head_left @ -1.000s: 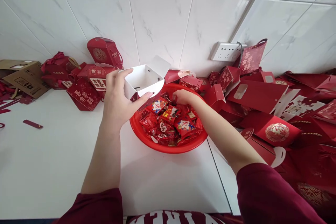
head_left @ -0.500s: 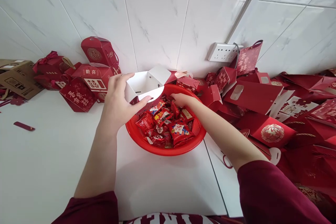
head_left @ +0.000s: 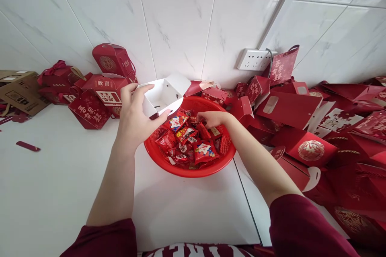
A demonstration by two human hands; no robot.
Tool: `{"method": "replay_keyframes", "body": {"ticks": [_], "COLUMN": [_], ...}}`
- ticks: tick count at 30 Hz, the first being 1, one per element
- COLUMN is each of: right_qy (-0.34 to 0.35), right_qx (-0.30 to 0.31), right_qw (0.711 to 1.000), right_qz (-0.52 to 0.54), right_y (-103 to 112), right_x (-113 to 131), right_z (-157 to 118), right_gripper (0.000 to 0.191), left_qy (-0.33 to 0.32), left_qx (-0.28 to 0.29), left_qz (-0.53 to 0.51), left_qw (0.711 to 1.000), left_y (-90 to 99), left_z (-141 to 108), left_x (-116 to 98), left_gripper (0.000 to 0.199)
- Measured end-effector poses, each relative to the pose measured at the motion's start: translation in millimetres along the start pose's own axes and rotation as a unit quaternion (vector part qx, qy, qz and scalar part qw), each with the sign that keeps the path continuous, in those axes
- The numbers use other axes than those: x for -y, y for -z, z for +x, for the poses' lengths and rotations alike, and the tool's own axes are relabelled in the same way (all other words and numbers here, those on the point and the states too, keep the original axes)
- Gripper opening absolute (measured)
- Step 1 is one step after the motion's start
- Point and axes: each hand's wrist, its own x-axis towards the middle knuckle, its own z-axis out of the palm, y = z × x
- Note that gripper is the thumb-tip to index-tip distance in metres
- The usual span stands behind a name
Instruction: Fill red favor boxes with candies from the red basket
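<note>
My left hand [head_left: 132,114] grips an open cardboard candy box [head_left: 163,98], its white inside facing up and its lid flap standing at the back. The box is held tilted over the left rim of a red plastic basket [head_left: 189,172]. Inside the basket lie several shiny red snack packets [head_left: 206,150], some with blue and yellow print. My right hand [head_left: 212,118] is over the back of the heap, fingers curled down among the wrappers. What its fingertips pinch, if anything, is hidden.
Red gift boxes [head_left: 105,90] stand at the left wall beside a brown carton [head_left: 22,92]. Many flattened and folded red boxes [head_left: 310,148] crowd the right side. A power strip [head_left: 255,60] is against the wall. A dark red strip [head_left: 28,146] lies on the white table [head_left: 60,192].
My left hand has shifted the box slightly left and tipped it. My right hand has risen a little from the packets, its fingers now more curled.
</note>
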Motion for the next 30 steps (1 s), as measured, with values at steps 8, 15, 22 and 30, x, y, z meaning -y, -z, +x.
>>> {"method": "replay_keyframes", "body": {"ticks": [8, 15, 22, 30], "right_qy": [-0.005, -0.016, 0.006, 0.033], "right_qx": [0.025, 0.045, 0.042, -0.230], "right_qw": [0.996, 0.995, 0.995, 0.937], "right_qz": [0.080, 0.084, 0.091, 0.261], "right_y": [-1.7, -5.7, -7.4, -31.2], "right_x": [-7.6, -7.5, 14.9, 28.7], "right_z": [5.6, 11.7, -11.6, -59.4], "right_gripper": [0.046, 0.046, 0.044, 0.069], "left_qy": [0.000, -0.005, -0.010, -0.008], "left_qx": [0.008, 0.032, 0.036, 0.047], "left_qz": [0.002, -0.001, 0.014, 0.011], "left_qw": [1.000, 0.999, 0.999, 0.999], "left_y": [-0.7, 0.6, 3.4, -0.4], "left_z": [-0.3, -0.8, -2.5, -2.6], "left_x": [0.0, -1.9, -1.5, -2.5], "left_gripper": [0.068, 0.067, 0.067, 0.066]}}
